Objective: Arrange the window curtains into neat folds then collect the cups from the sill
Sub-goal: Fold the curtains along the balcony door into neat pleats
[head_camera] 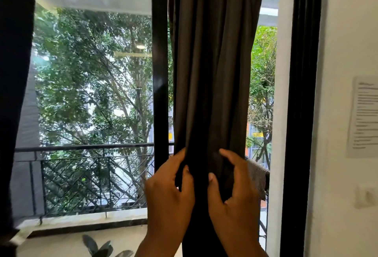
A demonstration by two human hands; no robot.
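Nearest, both hands are up against the grey curtain; the left hand curls its fingers round the bunched left edge with the thumb pressed on the front; the right hand pinches a fold between thumb and bent fingers; the two hands sit close together but not touching, the gathered cloth between them. The fabric looks matte, soft and heavy, falling in long vertical pleats that narrow toward the grip; its top and bottom are cut off by the frame. Below left, a pale sill carries some dark, leaf-shaped forms, blurred and cropped, so I cannot tell what they are; no cups can be made out on the stretch in view. A second dark curtain hangs at the far left, mostly out of frame. A glossy black window frame stands just left of the gathered cloth. On the white wall to the right hangs a printed sheet, too smeared to read. Beyond the glass, a thin metal railing with diagonal bars; farther still, leafy trees.
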